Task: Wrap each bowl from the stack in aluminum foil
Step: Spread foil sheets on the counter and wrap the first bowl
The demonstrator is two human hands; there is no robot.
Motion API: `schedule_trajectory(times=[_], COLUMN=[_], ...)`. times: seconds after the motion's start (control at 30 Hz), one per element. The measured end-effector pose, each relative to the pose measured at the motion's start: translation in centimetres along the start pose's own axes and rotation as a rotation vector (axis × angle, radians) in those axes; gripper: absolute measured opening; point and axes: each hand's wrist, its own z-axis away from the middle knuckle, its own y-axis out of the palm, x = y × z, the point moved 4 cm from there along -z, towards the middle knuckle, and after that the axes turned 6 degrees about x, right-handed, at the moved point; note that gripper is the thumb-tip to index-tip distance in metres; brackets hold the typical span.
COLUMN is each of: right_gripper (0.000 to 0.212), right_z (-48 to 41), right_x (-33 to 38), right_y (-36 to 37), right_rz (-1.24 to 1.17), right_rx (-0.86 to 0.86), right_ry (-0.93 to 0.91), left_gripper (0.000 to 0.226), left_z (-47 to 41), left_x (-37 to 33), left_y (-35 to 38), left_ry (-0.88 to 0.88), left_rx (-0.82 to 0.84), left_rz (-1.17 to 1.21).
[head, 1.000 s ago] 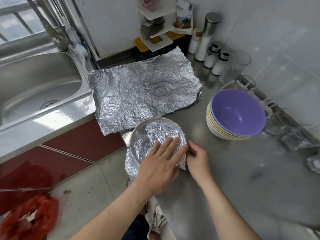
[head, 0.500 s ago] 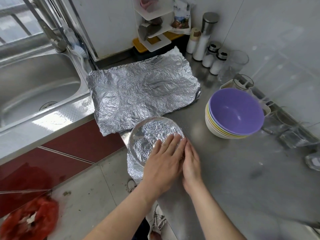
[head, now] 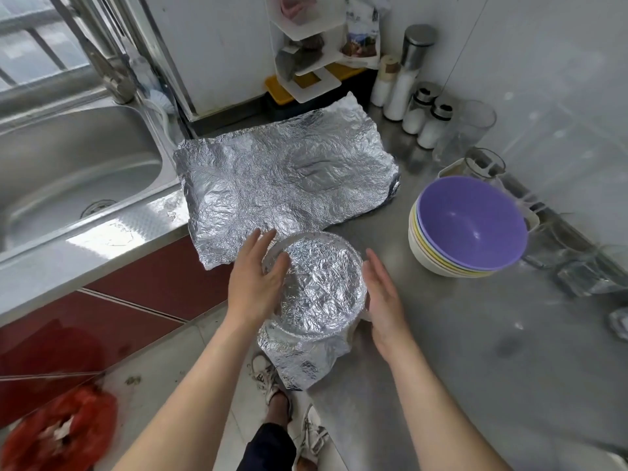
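Note:
A bowl covered in crinkled foil [head: 319, 287] sits at the near edge of the steel counter [head: 475, 351], with a loose flap of foil hanging over the edge below it. My left hand [head: 255, 277] lies against the bowl's left side, fingers straight and thumb on the foil rim. My right hand [head: 382, 294] stands with straight fingers along the bowl's right side. A large flat sheet of foil [head: 282, 178] is spread behind the bowl. A stack of bowls [head: 465, 229], purple on top, stands to the right.
A steel sink [head: 68, 171] with a tap lies to the left. Shakers [head: 424, 113], a glass [head: 472, 127] and a white rack [head: 306, 56] crowd the back wall. Glass items [head: 584, 270] stand at the far right. A red bag [head: 57, 433] is on the floor.
Both hands left the foil top, where they pressed side by side, and moved apart to the bowl's left and right sides. The view has shifted slightly.

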Motion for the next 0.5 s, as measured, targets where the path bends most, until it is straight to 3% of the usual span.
schedule_trajectory(times=[0.23, 0.5], right_gripper=[0.041, 0.039], right_z=[0.3, 0.3], right_x=[-0.2, -0.9], right_y=[1.4, 2.1], right_rz=[0.079, -0.022], right_rx=[-0.137, -0.183], right_ry=[-0.066, 0.012], left_gripper=[0.035, 0.036], left_z=[0.9, 1.6], left_x=[0.2, 0.3], left_y=[1.4, 1.7], left_ry=[-0.086, -0.105], left_rx=[-0.111, -0.213], left_rz=[0.328, 0.322])
